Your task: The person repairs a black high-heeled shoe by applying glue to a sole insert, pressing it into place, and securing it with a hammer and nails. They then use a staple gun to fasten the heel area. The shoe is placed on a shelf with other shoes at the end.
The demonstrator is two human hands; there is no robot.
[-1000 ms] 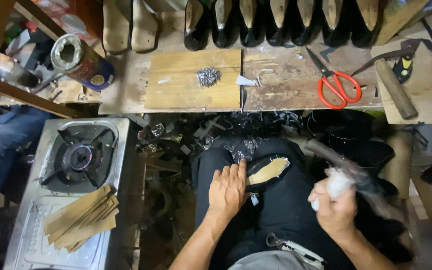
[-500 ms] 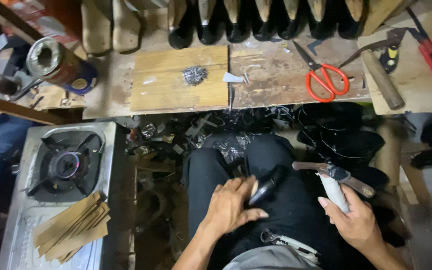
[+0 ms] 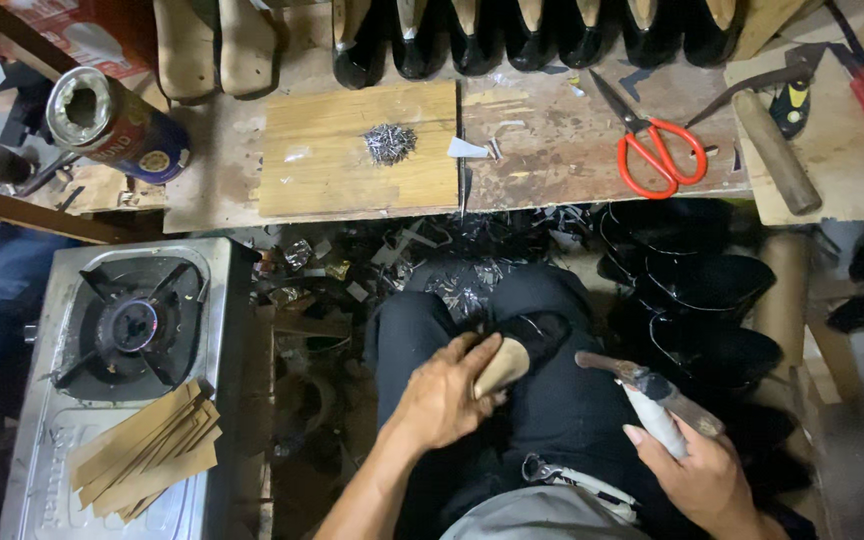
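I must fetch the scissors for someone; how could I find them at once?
Look at the wooden workbench above the person's knees. The scissors lie open on its darker right board, left of a wooden-handled hammer. Only they have bright red handles.

Dim workshop light from above, bench brighter — deep shadow below, corners slightly stretched, mostly sharp

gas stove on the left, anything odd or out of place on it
Yes: a stack of tan card strips lies on the gas stove top, just in front of the burner. Also, dark scraps litter the floor under the bench.
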